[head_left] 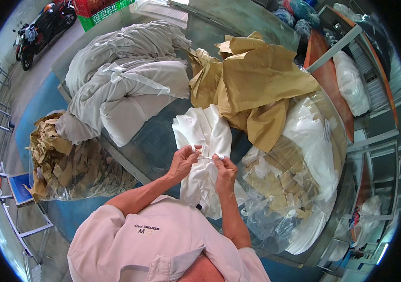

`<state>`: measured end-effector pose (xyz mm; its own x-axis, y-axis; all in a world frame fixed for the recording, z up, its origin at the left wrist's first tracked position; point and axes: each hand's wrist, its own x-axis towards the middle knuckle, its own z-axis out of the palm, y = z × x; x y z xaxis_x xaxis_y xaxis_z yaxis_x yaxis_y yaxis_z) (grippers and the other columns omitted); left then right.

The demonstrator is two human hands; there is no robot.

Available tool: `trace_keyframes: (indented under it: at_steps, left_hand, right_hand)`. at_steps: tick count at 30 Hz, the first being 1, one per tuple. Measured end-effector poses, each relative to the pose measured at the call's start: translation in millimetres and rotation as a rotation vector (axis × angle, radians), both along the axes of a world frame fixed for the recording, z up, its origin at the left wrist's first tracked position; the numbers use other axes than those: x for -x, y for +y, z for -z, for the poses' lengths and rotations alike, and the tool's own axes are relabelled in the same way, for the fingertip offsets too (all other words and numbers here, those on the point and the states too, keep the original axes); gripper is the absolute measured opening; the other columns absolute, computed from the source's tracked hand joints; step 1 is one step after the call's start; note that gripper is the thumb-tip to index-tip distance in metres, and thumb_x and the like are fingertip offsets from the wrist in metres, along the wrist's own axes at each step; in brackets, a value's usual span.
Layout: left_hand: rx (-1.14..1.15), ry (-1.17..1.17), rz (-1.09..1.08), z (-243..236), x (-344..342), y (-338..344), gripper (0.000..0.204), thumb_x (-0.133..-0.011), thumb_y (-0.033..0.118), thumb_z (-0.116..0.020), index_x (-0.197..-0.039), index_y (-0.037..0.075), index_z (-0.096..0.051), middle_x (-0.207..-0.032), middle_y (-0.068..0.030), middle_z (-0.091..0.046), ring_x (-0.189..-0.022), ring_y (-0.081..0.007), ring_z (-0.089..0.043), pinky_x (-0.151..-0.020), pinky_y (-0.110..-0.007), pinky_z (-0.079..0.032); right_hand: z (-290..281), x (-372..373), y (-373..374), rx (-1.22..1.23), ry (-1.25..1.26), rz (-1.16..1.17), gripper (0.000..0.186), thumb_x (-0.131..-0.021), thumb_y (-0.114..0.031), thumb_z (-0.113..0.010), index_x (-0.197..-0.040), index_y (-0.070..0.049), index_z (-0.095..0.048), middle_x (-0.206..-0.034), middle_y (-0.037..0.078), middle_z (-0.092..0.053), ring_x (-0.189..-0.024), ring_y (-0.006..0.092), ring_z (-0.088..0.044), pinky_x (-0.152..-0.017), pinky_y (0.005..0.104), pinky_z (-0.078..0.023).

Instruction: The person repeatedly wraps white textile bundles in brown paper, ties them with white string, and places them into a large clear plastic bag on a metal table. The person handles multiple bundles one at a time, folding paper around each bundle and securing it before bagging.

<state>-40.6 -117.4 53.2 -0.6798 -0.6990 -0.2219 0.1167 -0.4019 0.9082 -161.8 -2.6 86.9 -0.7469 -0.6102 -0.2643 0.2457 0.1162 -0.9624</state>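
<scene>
My left hand [185, 160] and my right hand [225, 170] are above a bundled white cloth [199, 122] lying lengthwise on the table. Each pinches a part of a thin white tie [206, 158] stretched between them across the bundle, left hand slightly higher. Whether the tie is part of the cloth, I cannot tell. Crumpled brown paper [261, 80] lies just beyond the bundle, and folded grey-white fabric [132, 103] is at the back left.
Bagged brown scraps [54, 160] sit at left; clear plastic with paper and white material [311, 164] at right. The table's metal edge [120, 157] runs diagonally. Metal racks [374, 136] hold bags at right. Crates [101, 14] and a motorbike [40, 33] stand in back.
</scene>
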Motion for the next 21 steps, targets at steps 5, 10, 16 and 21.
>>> trace_keyframes:
  at_steps: [5, 10, 16, 21]
  left_hand:
    - [-0.111, -0.134, -0.289, 16, -28, -17, 0.014, -0.1, 0.02, -0.061, -0.101, 0.007, -0.061, -0.114, -0.0059, -0.07, -0.1, -0.0141, -0.067, -0.082, -0.03, -0.053]
    - [-0.467, -0.144, -0.431, 40, -72, -34, 0.011, -0.103, 0.016, -0.055, -0.098, 0.006, -0.056, -0.107, -0.0094, -0.069, -0.098, -0.0203, -0.068, -0.085, -0.037, -0.057]
    - [-0.702, 0.061, -0.427, 50, -70, -28, 0.009, -0.104, 0.012, -0.05, -0.101, 0.004, -0.053, -0.1, -0.0111, -0.065, -0.092, -0.0235, -0.067, -0.087, -0.043, -0.058]
    - [-0.641, 0.074, -0.419, 66, -54, -45, 0.01, -0.104, 0.014, -0.049, -0.099, 0.007, -0.052, -0.084, -0.0071, -0.061, -0.077, -0.0217, -0.065, -0.077, -0.043, -0.06]
  right_hand:
    - [12, 38, 28, 0.087, 0.093, 0.177, 0.008, -0.09, -0.008, -0.071, -0.09, -0.001, -0.071, -0.084, -0.001, -0.067, -0.078, 0.0078, -0.059, -0.075, 0.0218, -0.045]
    - [36, 80, 69, 0.069, -0.133, 0.426, 0.014, -0.091, -0.013, -0.071, -0.082, -0.002, -0.066, -0.081, 0.0, -0.063, -0.074, 0.0082, -0.056, -0.071, 0.0217, -0.046]
    - [46, 87, 75, 0.06, -0.221, 0.461, 0.016, -0.094, -0.015, -0.068, -0.083, -0.003, -0.063, -0.083, 0.003, -0.063, -0.075, 0.0113, -0.059, -0.071, 0.0234, -0.05]
    - [51, 98, 77, 0.091, -0.185, 0.459, 0.017, -0.094, -0.017, -0.068, -0.087, -0.002, -0.062, -0.082, 0.004, -0.063, -0.076, 0.0115, -0.06, -0.072, 0.0249, -0.052]
